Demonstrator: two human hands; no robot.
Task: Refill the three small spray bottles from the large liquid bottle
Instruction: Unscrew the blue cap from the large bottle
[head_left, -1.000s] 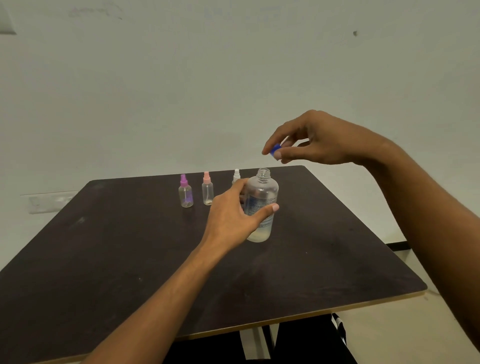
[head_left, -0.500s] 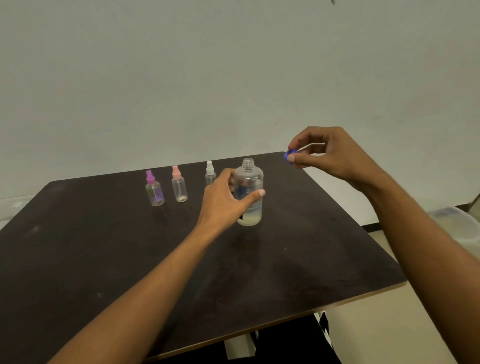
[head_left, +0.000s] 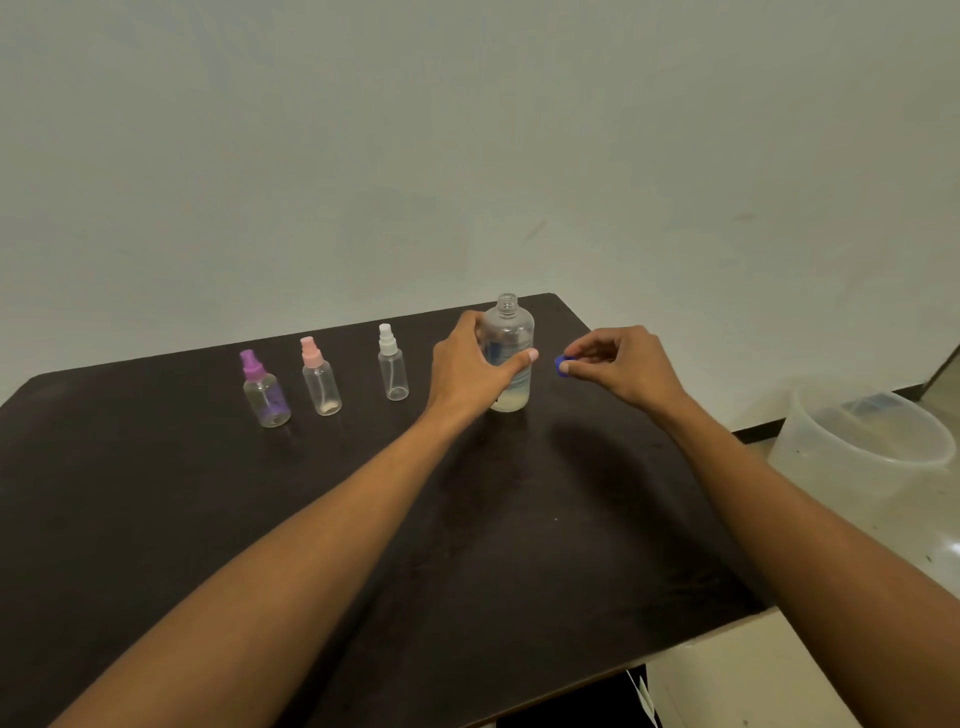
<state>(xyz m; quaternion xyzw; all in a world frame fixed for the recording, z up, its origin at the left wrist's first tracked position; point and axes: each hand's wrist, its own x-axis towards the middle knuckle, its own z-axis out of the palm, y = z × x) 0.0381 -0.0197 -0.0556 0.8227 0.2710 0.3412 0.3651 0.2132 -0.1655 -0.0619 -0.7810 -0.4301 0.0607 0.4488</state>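
Note:
The large clear bottle (head_left: 509, 338) stands upright on the dark table (head_left: 156, 519), uncapped, with a little liquid at its bottom. My left hand (head_left: 470, 369) is wrapped around its body. My right hand (head_left: 621, 364) pinches the small blue cap (head_left: 560, 364) between thumb and fingers, low over the table just right of the bottle. Three small spray bottles stand in a row to the left: purple-topped (head_left: 265, 392), pink-topped (head_left: 319, 379) and white-topped (head_left: 392, 366), all with their spray heads on.
A translucent plastic bucket (head_left: 867, 441) sits on the floor past the table's right edge. A plain wall rises behind the table's far edge. The near table edge runs along the bottom right.
My right hand has carried the blue cap down and to the right of the bottle, from above its neck to near the tabletop. My left hand stays on the bottle.

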